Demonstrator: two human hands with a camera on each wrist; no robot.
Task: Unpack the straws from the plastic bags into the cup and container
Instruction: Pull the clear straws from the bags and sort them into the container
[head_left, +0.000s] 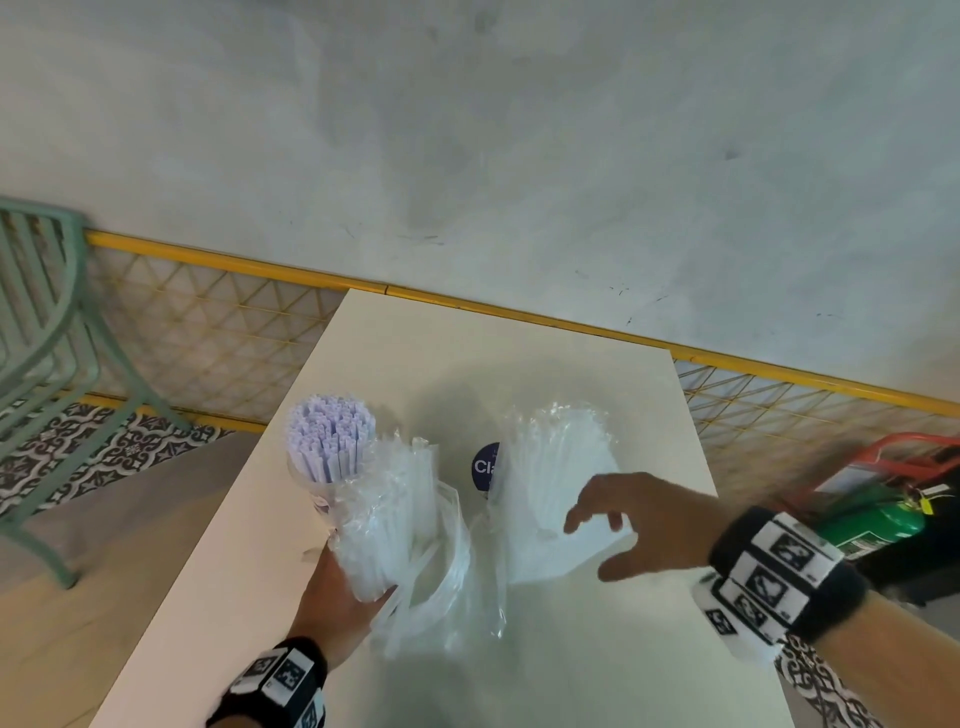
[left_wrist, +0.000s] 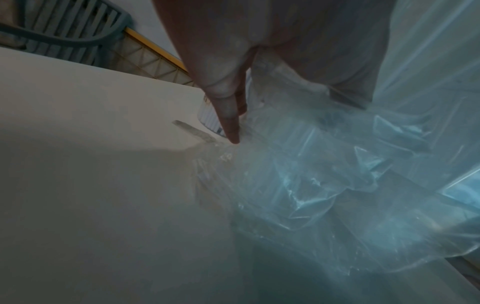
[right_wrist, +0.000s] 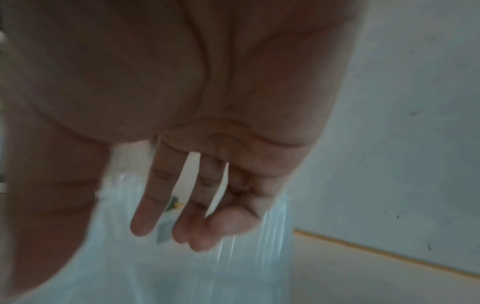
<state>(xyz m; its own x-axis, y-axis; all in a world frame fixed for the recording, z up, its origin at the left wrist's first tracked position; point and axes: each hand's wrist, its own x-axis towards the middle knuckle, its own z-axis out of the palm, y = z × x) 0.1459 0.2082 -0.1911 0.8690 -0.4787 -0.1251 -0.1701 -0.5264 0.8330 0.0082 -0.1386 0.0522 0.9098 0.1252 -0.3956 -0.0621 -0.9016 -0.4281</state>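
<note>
A clear cup (head_left: 326, 470) packed with pale purple straws (head_left: 331, 435) stands at the left of the white table (head_left: 597, 665). Just right of it, my left hand (head_left: 353, 587) grips from below a crinkly plastic bag of clear straws (head_left: 395, 519), tilted up toward the cup. The left wrist view shows this bag (left_wrist: 324, 174) under my left hand (left_wrist: 228, 82), with one finger stretched along it. My right hand (head_left: 631, 525) hovers with spread fingers over a second bag of clear straws (head_left: 556, 467). The right wrist view shows those fingers (right_wrist: 145, 216) holding nothing above the second bag (right_wrist: 182, 267).
A dark blue round label (head_left: 485, 467) shows between the two bags. A green metal chair (head_left: 47, 364) stands left of the table. A yellow mesh railing (head_left: 234, 312) runs behind it. A green extinguisher (head_left: 878, 519) sits on the floor at the right.
</note>
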